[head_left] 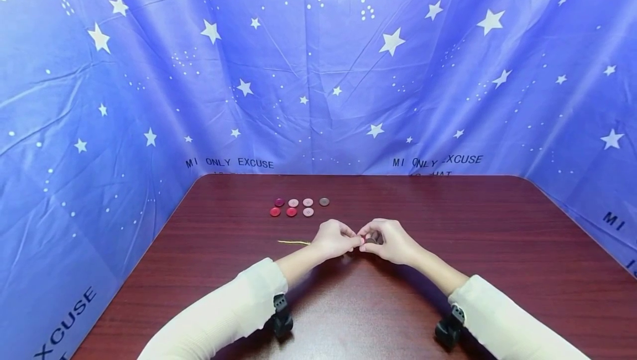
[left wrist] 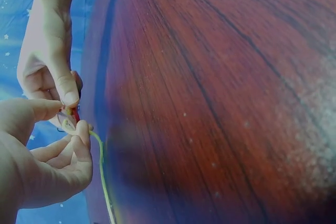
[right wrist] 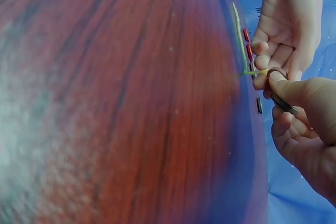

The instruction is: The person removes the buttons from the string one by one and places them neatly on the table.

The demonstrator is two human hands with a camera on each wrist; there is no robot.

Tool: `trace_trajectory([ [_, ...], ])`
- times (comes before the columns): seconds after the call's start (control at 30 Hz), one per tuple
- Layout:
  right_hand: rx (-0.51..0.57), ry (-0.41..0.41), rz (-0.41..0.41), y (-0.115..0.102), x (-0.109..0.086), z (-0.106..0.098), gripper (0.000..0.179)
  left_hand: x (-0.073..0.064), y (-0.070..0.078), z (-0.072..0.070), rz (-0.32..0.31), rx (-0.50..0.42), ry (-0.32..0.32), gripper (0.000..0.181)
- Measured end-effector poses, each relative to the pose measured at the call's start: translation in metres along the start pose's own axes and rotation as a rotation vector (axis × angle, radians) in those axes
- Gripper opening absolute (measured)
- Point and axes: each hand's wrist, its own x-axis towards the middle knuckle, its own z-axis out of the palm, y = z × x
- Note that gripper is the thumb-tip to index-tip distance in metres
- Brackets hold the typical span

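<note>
Both hands meet above the middle of the table. My left hand pinches a thin yellow cord close to the buttons, and the cord's free length trails away to the left. Between the fingertips of both hands sits a small red button, seen nearly edge-on. My right hand grips this button between thumb and forefinger. A dark brown button is also held within the right hand's curled fingers. The fingertips partly hide the spot where cord and buttons meet.
On the dark red wooden table, beyond the left hand, lie several loose buttons in two rows: red buttons, pale pink buttons, a maroon button and a grey-brown button. A blue star-patterned curtain surrounds the table.
</note>
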Motion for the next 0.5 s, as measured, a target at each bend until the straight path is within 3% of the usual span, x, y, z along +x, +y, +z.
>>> trace_trajectory([
  [0.2,0.005,0.005,0.01,0.002,-0.001,-0.003,0.02,-0.002,-0.005,-0.009,0.033,-0.003,-0.014,0.017],
  [0.5,0.097,-0.059,0.095,0.006,-0.005,-0.008,0.021,-0.004,-0.018,-0.027,0.155,0.102,-0.066,0.016],
])
